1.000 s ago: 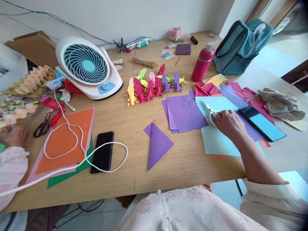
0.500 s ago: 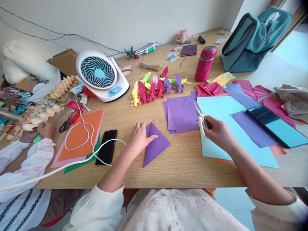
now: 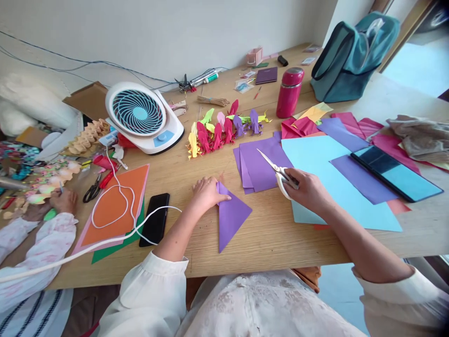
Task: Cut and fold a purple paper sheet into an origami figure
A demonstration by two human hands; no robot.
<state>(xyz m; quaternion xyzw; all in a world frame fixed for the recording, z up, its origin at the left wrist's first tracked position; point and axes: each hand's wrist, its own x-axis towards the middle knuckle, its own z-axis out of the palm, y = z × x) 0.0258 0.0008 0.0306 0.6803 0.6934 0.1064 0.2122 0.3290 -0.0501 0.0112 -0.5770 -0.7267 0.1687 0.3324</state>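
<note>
My left hand (image 3: 206,193) grips the upper left corner of a folded purple paper triangle (image 3: 232,216), its thumb lying on top of the sheet. In my right hand (image 3: 304,188) is a pair of scissors (image 3: 280,174) with white handles. Their blades point up and left, over a stack of purple paper sheets (image 3: 257,164), and look nearly together. Under my right wrist and forearm lies a large light blue sheet (image 3: 315,152).
Folded paper figures (image 3: 217,133), a fan (image 3: 143,117) and a magenta flask (image 3: 289,93) stand farther back. Left are a black phone (image 3: 154,220), a white cable (image 3: 87,244), an orange sheet (image 3: 112,199) and a co-worker's hands (image 3: 65,200). A tablet (image 3: 396,173) lies right.
The scissors have swung from pointing steeply up to pointing more to the left. The folded purple paper has turned a little under my left hand. The whole view has shifted slightly.
</note>
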